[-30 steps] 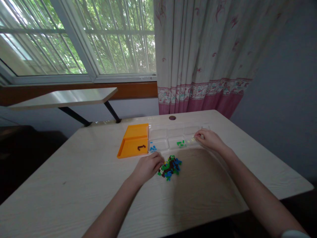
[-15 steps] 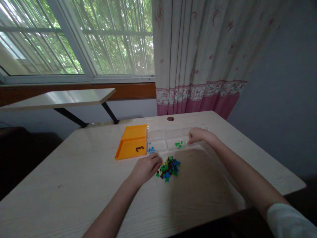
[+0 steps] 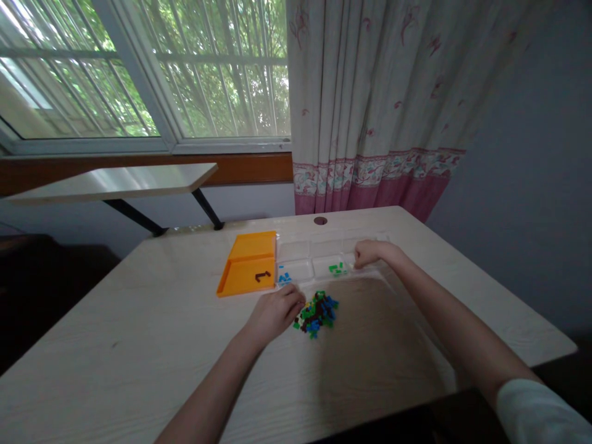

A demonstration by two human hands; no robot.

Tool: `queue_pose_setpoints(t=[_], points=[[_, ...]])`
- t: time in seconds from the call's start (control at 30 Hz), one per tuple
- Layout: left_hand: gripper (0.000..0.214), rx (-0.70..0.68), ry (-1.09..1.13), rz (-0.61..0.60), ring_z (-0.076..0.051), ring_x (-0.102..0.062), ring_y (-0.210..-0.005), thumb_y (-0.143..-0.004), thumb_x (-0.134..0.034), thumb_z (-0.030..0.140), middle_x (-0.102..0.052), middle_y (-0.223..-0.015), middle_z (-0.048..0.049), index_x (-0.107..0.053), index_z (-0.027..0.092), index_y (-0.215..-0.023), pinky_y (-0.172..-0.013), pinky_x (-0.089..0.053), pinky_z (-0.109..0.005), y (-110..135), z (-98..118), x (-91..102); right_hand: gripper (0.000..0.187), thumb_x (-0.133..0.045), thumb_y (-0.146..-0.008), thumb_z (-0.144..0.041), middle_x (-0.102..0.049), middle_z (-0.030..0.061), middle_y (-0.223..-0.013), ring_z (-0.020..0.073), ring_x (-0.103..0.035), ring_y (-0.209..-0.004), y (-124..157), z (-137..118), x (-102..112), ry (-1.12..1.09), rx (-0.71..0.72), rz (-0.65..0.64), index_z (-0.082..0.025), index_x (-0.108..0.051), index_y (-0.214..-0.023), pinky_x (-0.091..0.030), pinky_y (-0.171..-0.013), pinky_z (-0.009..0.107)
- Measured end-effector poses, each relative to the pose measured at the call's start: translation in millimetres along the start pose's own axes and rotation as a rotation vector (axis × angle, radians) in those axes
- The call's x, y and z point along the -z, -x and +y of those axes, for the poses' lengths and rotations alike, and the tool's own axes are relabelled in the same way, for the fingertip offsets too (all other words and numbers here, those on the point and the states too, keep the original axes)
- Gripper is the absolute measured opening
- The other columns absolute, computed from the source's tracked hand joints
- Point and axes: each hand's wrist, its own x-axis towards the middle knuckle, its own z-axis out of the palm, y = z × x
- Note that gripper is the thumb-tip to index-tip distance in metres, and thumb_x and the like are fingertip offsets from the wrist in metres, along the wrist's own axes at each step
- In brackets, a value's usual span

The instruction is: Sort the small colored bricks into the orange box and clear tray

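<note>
Your small bricks (image 3: 317, 313) lie piled on the table (image 3: 161, 345), likely light, stiff, easily scattered; pinch one by its sides. Your left hand (image 3: 274, 309) curls at the pile's edge, your right hand (image 3: 372, 251) over the clear tray (image 3: 300, 270) (I cannot tell whether either holds anything), whose walls may block sideways reaches. The orange tray (image 3: 250, 246) sits just beside.

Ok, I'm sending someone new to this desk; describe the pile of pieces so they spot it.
On the pale desk, find the orange tray and the clear tray at its right. Just nearer than the clear tray, by the left hand, lies the pile of pieces. Unlike the trays' single-colour groups, it mixes green, blue, dark brown and yellow.
</note>
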Motion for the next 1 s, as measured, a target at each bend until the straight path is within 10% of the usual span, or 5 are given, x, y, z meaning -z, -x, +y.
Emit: queue_pose_setpoints(t=[0.33, 1.0], points=[[0.021, -0.006, 0.019, 0.015, -0.014, -0.057, -0.082, -0.088, -0.037, 0.026, -0.058, -0.093, -0.0023, -0.058, 0.022, -0.09, -0.071, -0.044, -0.023, 0.1, 0.7, -0.4, 0.016, -0.055, -0.072, -0.027, -0.06, -0.0009, -0.06, 0.0107, -0.051, -0.054, 53.4, -42.1, -40.4, -0.255, 0.438, 0.295, -0.02, -0.068, -0.078, -0.033, -0.052, 0.019], [0.021, -0.01, 0.072, 0.017, -0.014, -0.057, -0.085, -0.087, -0.039, 0.026, -0.058, -0.095, -0.002, -0.058, 0.022, -0.094, -0.075, -0.044, -0.023, 0.8, -0.3, -1.8, 0.015, -0.052, -0.078, -0.02, -0.062, 0.0005, -0.073, 0.0118, -0.053, -0.063, 52.1, -56.5, -73.3, -0.384, 0.501, 0.362, -0.02, -0.065, -0.086, -0.037, -0.058, 0.021]])
